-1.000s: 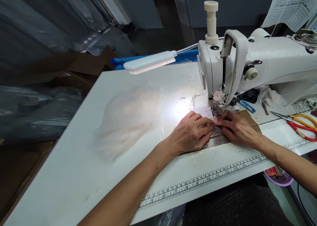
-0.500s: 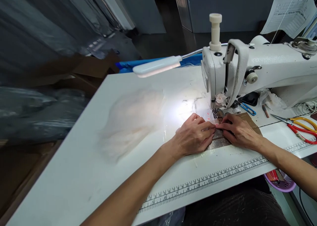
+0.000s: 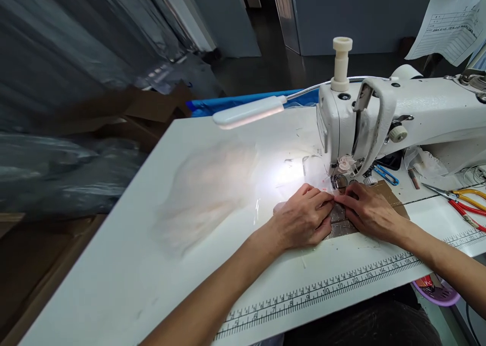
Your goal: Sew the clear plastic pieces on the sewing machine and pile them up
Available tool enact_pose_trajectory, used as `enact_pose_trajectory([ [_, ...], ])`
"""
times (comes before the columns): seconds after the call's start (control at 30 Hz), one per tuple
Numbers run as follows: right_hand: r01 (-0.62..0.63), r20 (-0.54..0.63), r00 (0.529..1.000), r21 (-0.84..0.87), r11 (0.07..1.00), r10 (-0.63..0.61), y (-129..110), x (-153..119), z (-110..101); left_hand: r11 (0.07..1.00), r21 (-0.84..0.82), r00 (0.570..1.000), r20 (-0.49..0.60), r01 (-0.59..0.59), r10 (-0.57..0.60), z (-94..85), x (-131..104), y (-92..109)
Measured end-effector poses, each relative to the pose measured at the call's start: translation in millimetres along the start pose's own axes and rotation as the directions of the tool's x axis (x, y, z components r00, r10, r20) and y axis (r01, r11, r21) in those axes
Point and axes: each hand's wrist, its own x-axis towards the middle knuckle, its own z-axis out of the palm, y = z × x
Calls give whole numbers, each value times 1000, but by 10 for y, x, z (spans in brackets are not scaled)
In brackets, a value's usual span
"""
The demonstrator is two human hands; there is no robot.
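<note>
My left hand (image 3: pixel 304 217) and my right hand (image 3: pixel 370 209) meet just in front of the needle area of a white sewing machine (image 3: pixel 429 100). Fingertips of both are pinched closed on what looks like thin, pale pink fabric (image 3: pixel 327 188), mostly hidden by the fingers. Beneath the hands lies a shiny metal plate (image 3: pixel 339 227) in the white tabletop. A pale pink fabric flower (image 3: pixel 346 163) sits on the machine head, close above the presser foot. Behind my left wrist, a small pinkish edge (image 3: pixel 279 207) shows.
A lamp (image 3: pixel 248 113) lights the work area. Left of it lies a hazy, pale fabric-like heap (image 3: pixel 207 194). Blue thread snips (image 3: pixel 386 175) and red-and-yellow-handled scissors (image 3: pixel 465 199) lie to the right. A printed ruler (image 3: pixel 322 295) follows the table's front edge.
The view has shifted slightly, so everything sits a little lower and further right. Both hands keep their pinch by the needle, with fingertips nearly unchanged.
</note>
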Motion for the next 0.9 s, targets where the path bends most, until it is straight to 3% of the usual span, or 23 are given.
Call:
enact_pose_trajectory([
  [0.17,-61,105,993,-9,998,62,-11,41,-36,1000,19,1000,3,16,-16,12,-9,-23],
  [0.4,-136,166,977,23,990,131,-5,79,-58,998,28,998,15,60,-60,19,-2,-31],
  [0.67,-79,85,994,43,996,75,11,52,-23,992,34,993,18,118,-118,65,1,-37],
  [0.9,-98,159,982,-11,995,98,20,68,6,982,-6,979,72,189,-188,49,18,-57],
])
